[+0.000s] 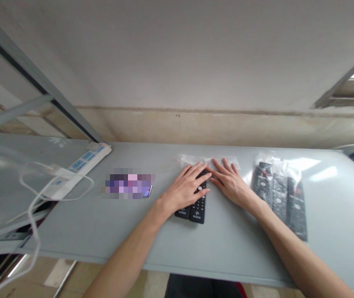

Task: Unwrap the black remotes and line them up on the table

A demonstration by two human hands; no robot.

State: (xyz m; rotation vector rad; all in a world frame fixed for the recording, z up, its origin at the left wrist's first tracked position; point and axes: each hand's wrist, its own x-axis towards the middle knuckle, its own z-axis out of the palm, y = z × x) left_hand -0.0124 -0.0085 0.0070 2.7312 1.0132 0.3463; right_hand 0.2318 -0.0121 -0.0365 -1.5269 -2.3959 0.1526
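Observation:
Two black remote controls (198, 211) lie side by side on the grey table, their lower ends toward me. My left hand (187, 186) rests over their upper part with its fingers stretched out, hiding much of the buttons. Just right of the remotes, my right hand (231, 184) lies flat with fingers spread, its index fingertip close to the left hand's fingers. Behind both hands is a clear plastic bag (192, 160), partly covered by the fingers. To the right of my right hand, several black remotes in clear plastic bags (279, 198) lie in a row, partly hidden by my forearm.
A phone (130, 185) with a blurred-out screen lies left of the hands. Farther left are a white power strip (79, 169) and a loose white cable (34, 223). A metal frame post (71, 116) rises at the left, and a wall (177, 128) stands behind the table (226, 256).

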